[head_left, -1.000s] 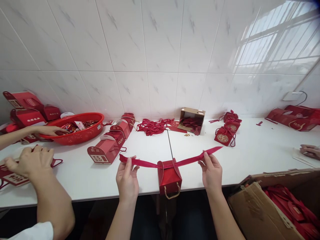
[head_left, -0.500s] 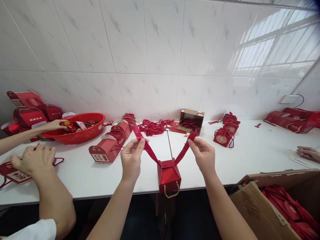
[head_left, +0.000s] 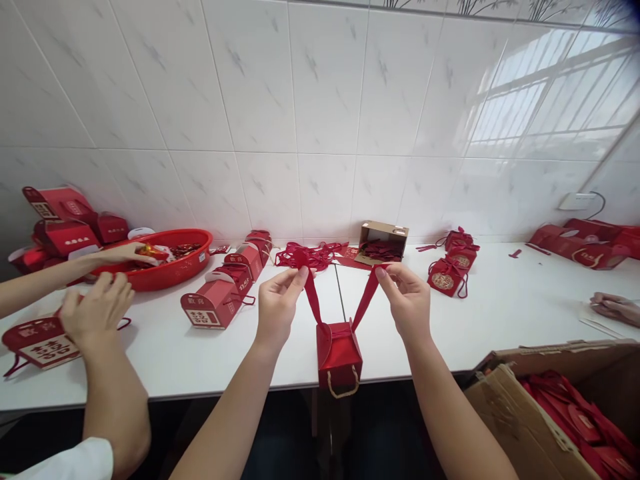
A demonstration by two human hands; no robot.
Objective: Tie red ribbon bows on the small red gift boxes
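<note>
A small red gift box (head_left: 339, 355) with a rope handle stands at the near edge of the white table (head_left: 510, 313). A red ribbon (head_left: 364, 300) passes through its top. My left hand (head_left: 277, 308) pinches the ribbon's left end and my right hand (head_left: 407, 299) pinches the right end. Both ends are lifted above the box and slant inward toward it.
On the left a co-worker's hand (head_left: 95, 313) rests on a red box (head_left: 37, 341); their other hand (head_left: 123, 253) reaches into a red basket (head_left: 173, 263). A row of red boxes (head_left: 227, 283), a ribbon pile (head_left: 307, 255), a brown carton (head_left: 383, 241), finished boxes (head_left: 453, 260) and an open cardboard box (head_left: 555, 410) surround me. Another person's hand (head_left: 615, 308) lies at far right.
The ribbon ends were stretched out flat to both sides. My hands have raised them and brought them closer together above the box. The co-worker's near hand has shifted right on its box.
</note>
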